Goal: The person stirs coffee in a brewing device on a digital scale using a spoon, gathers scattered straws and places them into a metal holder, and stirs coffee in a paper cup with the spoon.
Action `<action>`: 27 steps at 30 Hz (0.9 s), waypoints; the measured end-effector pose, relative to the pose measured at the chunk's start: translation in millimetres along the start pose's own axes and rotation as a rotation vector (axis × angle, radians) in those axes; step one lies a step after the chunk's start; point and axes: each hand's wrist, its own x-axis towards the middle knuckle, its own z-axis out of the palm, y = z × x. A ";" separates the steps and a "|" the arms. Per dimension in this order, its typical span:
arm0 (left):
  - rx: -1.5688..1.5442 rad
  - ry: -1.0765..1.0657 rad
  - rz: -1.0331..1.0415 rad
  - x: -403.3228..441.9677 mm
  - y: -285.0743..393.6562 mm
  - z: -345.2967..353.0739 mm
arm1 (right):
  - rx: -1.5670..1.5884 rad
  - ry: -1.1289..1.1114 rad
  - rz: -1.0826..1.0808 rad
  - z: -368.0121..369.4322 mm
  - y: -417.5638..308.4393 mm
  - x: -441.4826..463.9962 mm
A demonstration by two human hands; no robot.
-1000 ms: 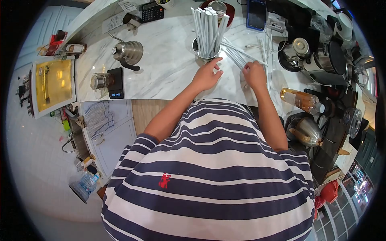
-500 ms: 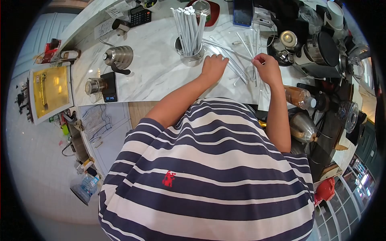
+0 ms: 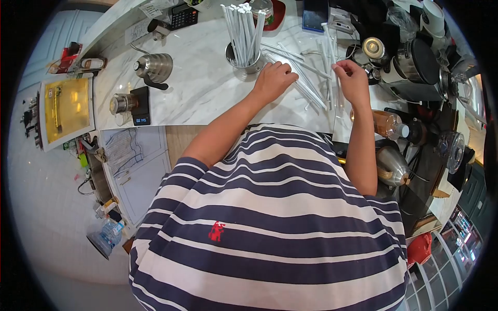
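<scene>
Long white straws, seemingly paper-wrapped, lie in a loose pile (image 3: 309,89) on the marble counter. Many more stand upright in a metal cup (image 3: 248,67) to the left of the pile. My left hand (image 3: 275,82) rests at the pile's left edge, close by the cup. Its fingers are curled together, and what lies under them is hidden. Right of the pile, my right hand (image 3: 354,83) is closed in a pinch at the fingertips. A white straw (image 3: 326,39) runs up and away from those fingertips and seems to be held there.
A gooseneck kettle (image 3: 154,68) stands at the left, with a glass server and a black scale (image 3: 141,106) nearer the edge. A phone (image 3: 315,15) lies at the back. Coffee equipment (image 3: 415,62) and a bottle (image 3: 386,124) crowd the right side.
My right hand has shifted right and slightly up, and the straw at its fingertips points more directly away from me. My left hand has moved a little left. Loose straws have shifted right.
</scene>
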 end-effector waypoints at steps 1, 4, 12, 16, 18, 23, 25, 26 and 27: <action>-0.016 0.065 -0.003 -2.5 2.7 -6.5 | 0.066 0.043 0.003 0.5 -0.9 -0.1; -0.092 0.190 -0.033 -12.4 9.5 -25.2 | 0.176 0.124 -0.002 1.9 -4.1 0.3; -0.419 0.584 -0.467 -34.5 41.6 -90.3 | 0.456 0.122 -0.065 35.7 -62.6 -14.7; -0.428 0.710 -0.602 -27.1 11.9 -129.8 | 0.451 0.102 -0.157 61.3 -101.6 -11.6; -0.469 0.774 -0.632 -18.1 -6.9 -138.9 | 0.397 0.079 -0.220 77.1 -115.0 -6.1; -0.492 0.606 -0.694 -8.1 -45.3 -140.5 | 0.178 0.073 -0.275 121.7 -128.2 9.7; -0.479 0.536 -0.708 -12.3 -59.6 -128.0 | 0.115 0.049 -0.270 135.1 -128.8 10.8; -0.471 0.502 -0.715 -15.4 -68.2 -120.0 | 0.072 0.027 -0.266 141.7 -123.5 13.8; -0.453 0.420 -0.734 -16.1 -73.3 -118.3 | 0.029 0.002 -0.262 148.7 -121.4 16.2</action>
